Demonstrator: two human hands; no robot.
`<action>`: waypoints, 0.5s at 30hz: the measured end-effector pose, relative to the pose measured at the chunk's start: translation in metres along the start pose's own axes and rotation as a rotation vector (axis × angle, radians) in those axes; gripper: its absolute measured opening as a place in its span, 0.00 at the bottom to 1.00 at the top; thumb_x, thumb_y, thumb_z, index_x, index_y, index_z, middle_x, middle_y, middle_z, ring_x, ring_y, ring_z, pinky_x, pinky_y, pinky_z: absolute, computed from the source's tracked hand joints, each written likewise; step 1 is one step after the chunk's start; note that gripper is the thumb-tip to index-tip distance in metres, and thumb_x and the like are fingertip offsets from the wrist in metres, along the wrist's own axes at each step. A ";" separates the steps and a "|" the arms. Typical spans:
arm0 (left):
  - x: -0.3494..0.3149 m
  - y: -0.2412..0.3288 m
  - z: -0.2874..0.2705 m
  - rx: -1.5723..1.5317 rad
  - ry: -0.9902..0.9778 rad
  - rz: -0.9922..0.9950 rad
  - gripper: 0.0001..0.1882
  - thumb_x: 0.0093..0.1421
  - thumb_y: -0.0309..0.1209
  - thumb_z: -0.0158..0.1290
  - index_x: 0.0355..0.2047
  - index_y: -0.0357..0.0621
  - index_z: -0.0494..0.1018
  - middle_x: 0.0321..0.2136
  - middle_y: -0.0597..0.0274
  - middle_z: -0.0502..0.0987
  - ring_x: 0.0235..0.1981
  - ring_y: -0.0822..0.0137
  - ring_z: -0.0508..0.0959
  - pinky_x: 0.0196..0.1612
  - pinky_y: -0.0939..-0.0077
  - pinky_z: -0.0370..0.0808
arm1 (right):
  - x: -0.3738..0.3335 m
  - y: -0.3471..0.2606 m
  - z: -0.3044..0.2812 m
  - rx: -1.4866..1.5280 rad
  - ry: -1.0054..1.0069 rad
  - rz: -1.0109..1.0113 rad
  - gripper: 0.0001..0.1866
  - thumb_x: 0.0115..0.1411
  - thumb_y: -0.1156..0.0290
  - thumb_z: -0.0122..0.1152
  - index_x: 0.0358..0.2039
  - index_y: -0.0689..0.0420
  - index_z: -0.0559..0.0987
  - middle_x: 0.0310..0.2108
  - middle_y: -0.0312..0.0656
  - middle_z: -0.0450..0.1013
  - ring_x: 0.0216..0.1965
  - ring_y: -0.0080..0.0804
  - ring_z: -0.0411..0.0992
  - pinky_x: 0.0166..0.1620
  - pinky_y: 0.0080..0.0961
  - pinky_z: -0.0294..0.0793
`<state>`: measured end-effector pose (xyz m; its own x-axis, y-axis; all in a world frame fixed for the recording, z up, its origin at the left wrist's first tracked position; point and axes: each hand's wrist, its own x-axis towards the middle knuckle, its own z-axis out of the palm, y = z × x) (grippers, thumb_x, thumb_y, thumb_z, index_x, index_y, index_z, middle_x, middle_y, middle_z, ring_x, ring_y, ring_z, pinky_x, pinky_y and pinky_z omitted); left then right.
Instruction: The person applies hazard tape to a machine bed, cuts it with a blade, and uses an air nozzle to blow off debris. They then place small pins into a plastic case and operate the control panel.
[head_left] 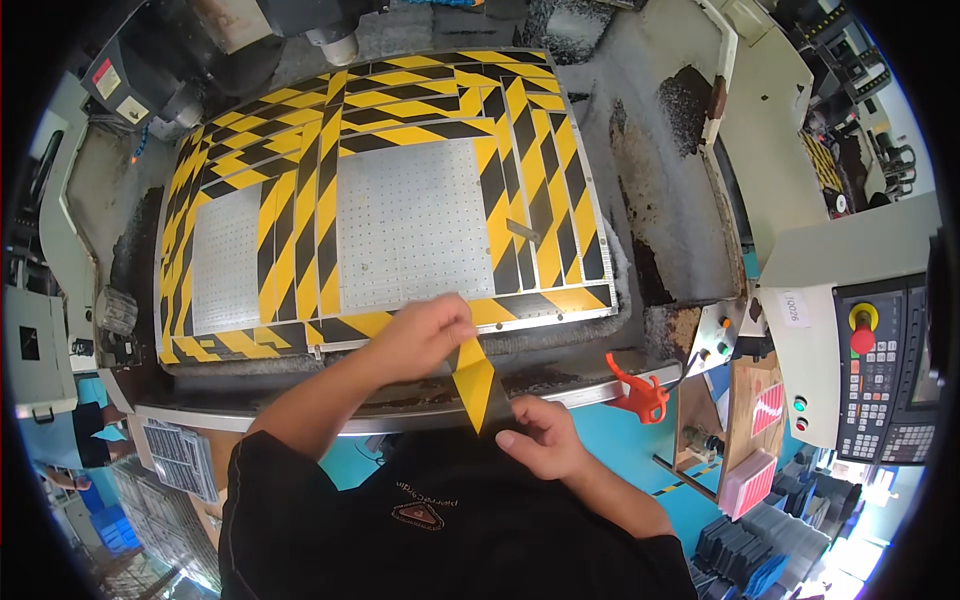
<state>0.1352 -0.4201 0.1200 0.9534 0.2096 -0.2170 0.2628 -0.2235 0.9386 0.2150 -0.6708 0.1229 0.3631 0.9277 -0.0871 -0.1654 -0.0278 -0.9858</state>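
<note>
A strip of yellow-and-black hazard tape (474, 385) stretches between my two hands, in front of the machine bed's near edge. My left hand (425, 335) pinches its upper end, fingers closed, just over the near border of the perforated plate (410, 225). Lower and to the right, my right hand (545, 440) has thumb and fingers closed round the strip's other end, where its black part blends with my dark shirt. More hazard tape (330, 200) covers the plate in rows and columns, leaving two bare grey rectangles of small holes. A short grey metal bar (523, 231) lies on the right-hand tape columns.
Machine heads (335, 45) hang over the plate's far side. An orange-red trigger handle (640, 390) hangs at the bed's front rail, right of my hands. Farther right stands a control panel (880, 370) with a red emergency button (862, 338). Stacked dark trays (745, 550) sit lower right.
</note>
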 end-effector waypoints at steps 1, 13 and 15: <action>0.006 0.001 -0.009 0.041 0.027 -0.027 0.11 0.66 0.36 0.54 0.37 0.40 0.73 0.28 0.56 0.78 0.31 0.64 0.78 0.36 0.69 0.74 | 0.000 0.001 -0.001 0.034 0.025 0.066 0.07 0.61 0.75 0.65 0.36 0.61 0.76 0.29 0.34 0.74 0.29 0.16 0.67 0.34 0.17 0.67; 0.161 -0.048 -0.162 0.325 0.257 0.115 0.10 0.65 0.36 0.55 0.37 0.40 0.74 0.28 0.60 0.76 0.31 0.69 0.73 0.37 0.70 0.72 | 0.000 -0.003 -0.009 -0.043 0.157 0.251 0.07 0.61 0.73 0.65 0.30 0.61 0.77 0.22 0.29 0.68 0.25 0.14 0.62 0.30 0.17 0.63; 0.193 -0.052 -0.183 0.347 0.257 0.123 0.11 0.65 0.36 0.55 0.37 0.40 0.74 0.28 0.60 0.76 0.31 0.68 0.73 0.37 0.70 0.72 | 0.003 0.001 -0.009 -0.076 0.163 0.263 0.07 0.61 0.73 0.65 0.30 0.61 0.77 0.21 0.29 0.68 0.25 0.14 0.62 0.30 0.16 0.63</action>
<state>0.2783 -0.1935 0.0788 0.9244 0.3814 0.0054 0.2258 -0.5585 0.7982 0.2243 -0.6712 0.1201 0.4597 0.8135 -0.3562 -0.2064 -0.2922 -0.9338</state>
